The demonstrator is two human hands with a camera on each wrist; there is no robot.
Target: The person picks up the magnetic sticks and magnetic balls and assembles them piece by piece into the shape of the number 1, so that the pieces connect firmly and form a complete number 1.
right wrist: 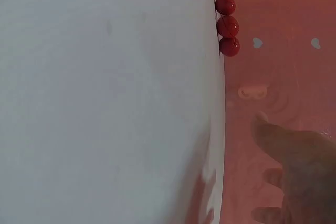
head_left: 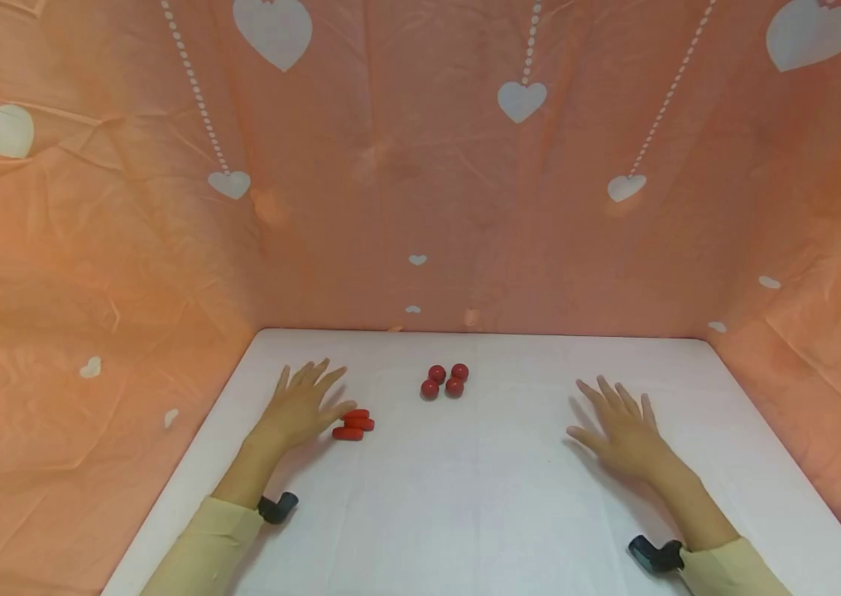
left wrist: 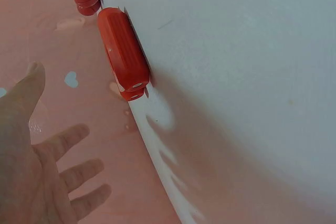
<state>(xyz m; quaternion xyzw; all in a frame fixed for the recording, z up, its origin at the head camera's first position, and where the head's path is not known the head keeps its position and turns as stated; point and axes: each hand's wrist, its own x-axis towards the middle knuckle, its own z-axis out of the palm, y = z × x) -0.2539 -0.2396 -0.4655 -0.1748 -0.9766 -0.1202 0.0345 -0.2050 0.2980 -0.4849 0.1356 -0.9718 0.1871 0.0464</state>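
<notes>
My left hand [head_left: 301, 411] hovers over the left part of the white table with fingers spread and holds nothing. Its thumb overlaps a small group of red, rounded stick-like pieces [head_left: 348, 434] in the head view; in the left wrist view the nearest red piece [left wrist: 123, 48] shows ridged sides and a blunt end. Farther back, near the middle, sit several shiny dark red balls [head_left: 454, 387] close together. On the right side my right hand [head_left: 625, 439] is held above the table, fingers spread, with nothing in it. The balls [right wrist: 228, 26] appear beyond its thumb in the right wrist view.
The white tabletop [head_left: 465, 497] reaches back to an orange cloth backdrop [head_left: 450, 207] printed with white hearts, which also rises on both sides. A black wrist camera [head_left: 279, 507] is on the left wrist, and another black camera [head_left: 655, 555] on the right.
</notes>
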